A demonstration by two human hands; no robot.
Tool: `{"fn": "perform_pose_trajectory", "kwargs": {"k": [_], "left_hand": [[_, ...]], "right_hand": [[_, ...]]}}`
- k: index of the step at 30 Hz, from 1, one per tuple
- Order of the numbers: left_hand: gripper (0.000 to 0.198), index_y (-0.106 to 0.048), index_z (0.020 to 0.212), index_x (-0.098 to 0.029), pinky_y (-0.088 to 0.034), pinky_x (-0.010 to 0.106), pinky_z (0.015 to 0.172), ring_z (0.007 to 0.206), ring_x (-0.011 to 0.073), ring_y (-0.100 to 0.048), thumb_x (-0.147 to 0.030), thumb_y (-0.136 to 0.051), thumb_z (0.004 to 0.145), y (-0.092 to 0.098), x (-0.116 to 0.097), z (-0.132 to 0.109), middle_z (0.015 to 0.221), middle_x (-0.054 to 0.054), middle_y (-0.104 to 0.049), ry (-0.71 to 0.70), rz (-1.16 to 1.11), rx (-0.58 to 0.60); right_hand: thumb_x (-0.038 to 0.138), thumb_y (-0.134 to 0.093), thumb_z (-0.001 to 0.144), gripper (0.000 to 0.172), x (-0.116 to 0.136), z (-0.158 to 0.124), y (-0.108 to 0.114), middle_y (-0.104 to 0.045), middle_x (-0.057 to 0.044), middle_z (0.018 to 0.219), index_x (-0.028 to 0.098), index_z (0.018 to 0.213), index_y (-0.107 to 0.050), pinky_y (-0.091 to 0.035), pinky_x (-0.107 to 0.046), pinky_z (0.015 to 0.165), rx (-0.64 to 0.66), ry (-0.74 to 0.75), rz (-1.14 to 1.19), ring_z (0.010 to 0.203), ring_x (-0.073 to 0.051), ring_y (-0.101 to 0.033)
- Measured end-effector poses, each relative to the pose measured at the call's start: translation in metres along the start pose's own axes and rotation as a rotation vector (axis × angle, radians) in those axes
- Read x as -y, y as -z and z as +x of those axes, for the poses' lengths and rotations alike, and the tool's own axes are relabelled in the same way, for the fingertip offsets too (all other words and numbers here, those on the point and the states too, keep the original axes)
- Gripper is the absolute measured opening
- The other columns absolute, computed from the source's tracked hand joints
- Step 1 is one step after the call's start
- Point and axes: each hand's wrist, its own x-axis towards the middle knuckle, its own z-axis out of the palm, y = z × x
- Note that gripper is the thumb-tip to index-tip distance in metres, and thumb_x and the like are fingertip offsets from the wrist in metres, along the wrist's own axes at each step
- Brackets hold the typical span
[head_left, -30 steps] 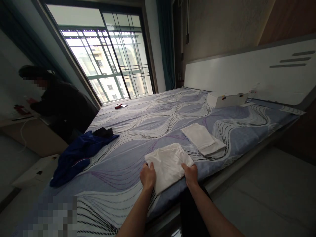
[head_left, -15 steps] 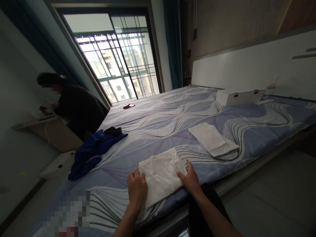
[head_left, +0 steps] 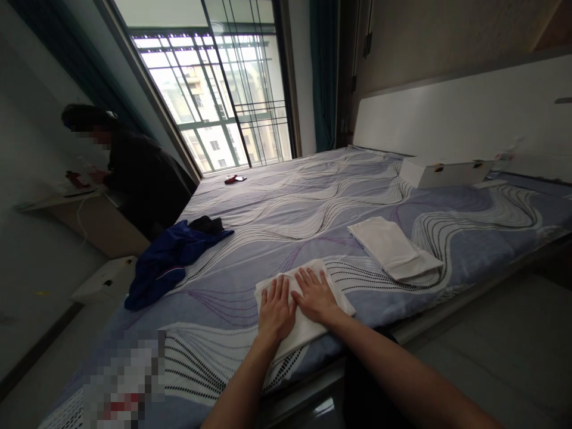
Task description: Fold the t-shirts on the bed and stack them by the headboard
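Under my hands the folded cloth is plain white, and the second cloth to their right is white too. Around them I see the bedsheet in grey-blue, with wavy white bands, rows of black dashes and fans of purple dotted lines. Left of my hands the garment is deep blue with a thin white stripe, a black cloth at its far end. Beyond my hands to the right, the box and headboard are white; straight beyond, the curtain is dark teal.

Daylight from the washed-out window leaves the left wall and lower-right floor in dim shadow.
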Motion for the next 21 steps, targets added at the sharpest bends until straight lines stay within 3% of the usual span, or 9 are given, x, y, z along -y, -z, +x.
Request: {"fn": "perform_pose_trajectory", "kwargs": {"k": [3, 5, 9, 14, 15, 17, 19, 21], "left_hand": [[0.059, -0.029, 0.155, -0.024, -0.016, 0.051, 0.122, 0.151, 0.0271, -0.019, -0.042, -0.024, 0.099, 0.003, 0.014, 0.003, 0.164, 0.003, -0.025, 0.122, -0.028, -0.012], [0.057, -0.03, 0.154, -0.028, -0.016, 0.054, 0.121, 0.15, 0.0275, -0.021, -0.042, -0.021, 0.099, 0.003, 0.022, 0.001, 0.163, 0.003, -0.026, 0.177, -0.06, -0.008], [0.056, -0.032, 0.153, -0.031, -0.016, 0.055, 0.121, 0.15, 0.0273, -0.02, -0.043, -0.021, 0.099, 0.002, 0.03, -0.003, 0.163, 0.003, -0.027, 0.177, -0.105, -0.011], [0.058, -0.034, 0.152, -0.033, -0.019, 0.056, 0.119, 0.148, 0.0304, -0.026, -0.05, -0.026, 0.097, 0.004, 0.026, 0.0, 0.16, 0.006, -0.035, 0.21, -0.092, -0.024], [0.058, -0.034, 0.152, -0.034, -0.019, 0.057, 0.118, 0.147, 0.0313, -0.027, -0.052, -0.026, 0.097, 0.004, 0.026, 0.002, 0.159, 0.007, -0.036, 0.214, -0.083, -0.027], [0.06, -0.034, 0.152, -0.035, -0.02, 0.059, 0.117, 0.146, 0.033, -0.029, -0.054, -0.028, 0.095, 0.003, 0.025, 0.004, 0.159, 0.009, -0.036, 0.218, -0.069, -0.029], [0.061, -0.033, 0.152, -0.036, -0.019, 0.06, 0.117, 0.146, 0.0341, -0.028, -0.055, -0.031, 0.095, 0.003, 0.026, 0.006, 0.16, 0.009, -0.035, 0.221, -0.061, -0.022], [0.06, -0.032, 0.152, -0.037, -0.019, 0.059, 0.117, 0.147, 0.035, -0.026, -0.054, -0.033, 0.094, 0.003, 0.026, 0.008, 0.16, 0.008, -0.033, 0.226, -0.057, -0.014]], "right_hand": [[0.046, -0.03, 0.1, 0.061, -0.018, 0.01, 0.002, -0.021, -0.006, 0.163, 0.022, 0.155, -0.028, 0.008, -0.06, 0.116, -0.006, -0.122, -0.059, 0.151, -0.028, -0.01], [0.043, -0.03, 0.1, 0.058, -0.026, 0.014, 0.004, -0.021, -0.005, 0.164, 0.024, 0.155, -0.029, 0.003, -0.063, 0.115, -0.013, -0.22, -0.067, 0.15, -0.03, -0.012], [0.043, -0.03, 0.099, 0.056, -0.038, 0.017, 0.01, -0.022, -0.004, 0.164, 0.026, 0.153, -0.034, -0.007, -0.06, 0.116, -0.023, -0.296, -0.042, 0.148, -0.03, -0.018], [0.036, -0.031, 0.1, 0.056, -0.021, 0.016, 0.014, -0.019, -0.008, 0.164, 0.024, 0.154, -0.032, -0.002, -0.066, 0.114, -0.04, -0.334, -0.111, 0.149, -0.035, -0.016], [0.031, -0.032, 0.099, 0.056, -0.013, 0.013, 0.012, -0.018, -0.009, 0.164, 0.022, 0.154, -0.032, 0.002, -0.068, 0.113, -0.077, -0.318, -0.145, 0.149, -0.036, -0.014], [0.025, -0.033, 0.097, 0.059, 0.005, 0.007, 0.006, -0.018, -0.011, 0.163, 0.018, 0.155, -0.028, 0.006, -0.064, 0.115, -0.116, -0.149, -0.179, 0.15, -0.034, -0.01], [0.026, -0.031, 0.098, 0.059, 0.019, 0.002, -0.002, -0.021, -0.009, 0.163, 0.018, 0.157, -0.024, 0.003, -0.055, 0.119, -0.071, 0.089, -0.145, 0.151, -0.027, -0.011], [0.034, -0.028, 0.101, 0.058, 0.025, 0.0, -0.009, -0.024, -0.006, 0.162, 0.02, 0.157, -0.024, -0.002, -0.049, 0.121, -0.001, 0.174, -0.089, 0.151, -0.024, -0.014]]}}
